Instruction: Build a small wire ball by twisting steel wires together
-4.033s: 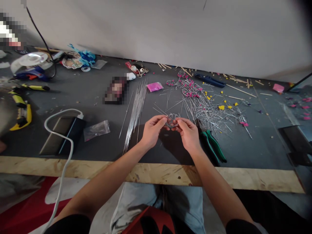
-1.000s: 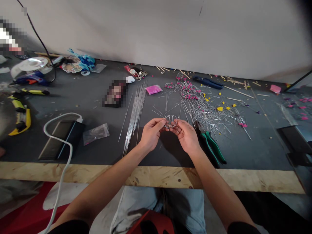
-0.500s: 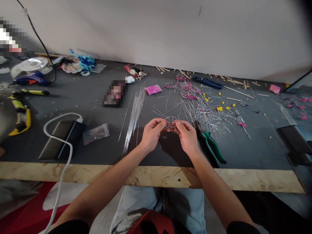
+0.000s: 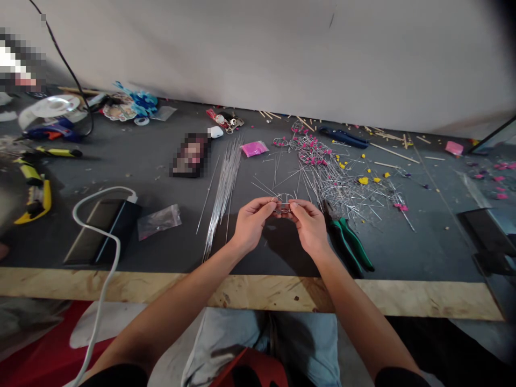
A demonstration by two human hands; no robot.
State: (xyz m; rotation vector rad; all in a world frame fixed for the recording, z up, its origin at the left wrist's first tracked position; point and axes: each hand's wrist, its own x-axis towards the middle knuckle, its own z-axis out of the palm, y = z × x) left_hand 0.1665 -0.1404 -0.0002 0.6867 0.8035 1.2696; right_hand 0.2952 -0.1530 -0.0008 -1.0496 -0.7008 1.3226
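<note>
Between my two hands, just above the dark mat, is a small bent wire piece. My left hand pinches its left side with thumb and forefinger. My right hand pinches the right side the same way. A bundle of straight silver wires lies left of my hands. Green-handled pliers lie just right of my right hand. Beyond them spreads a heap of cut wires with pink bits.
A phone with a white cable and a clear plastic bag lie at the left. Yellow tools sit at the far left. A pink packet, blue pliers and wooden sticks lie near the wall. The table's wooden edge runs in front.
Both hands have stayed in place, working the wire piece between the fingertips. The fingers have closed nearer together on it, so less of it shows.
</note>
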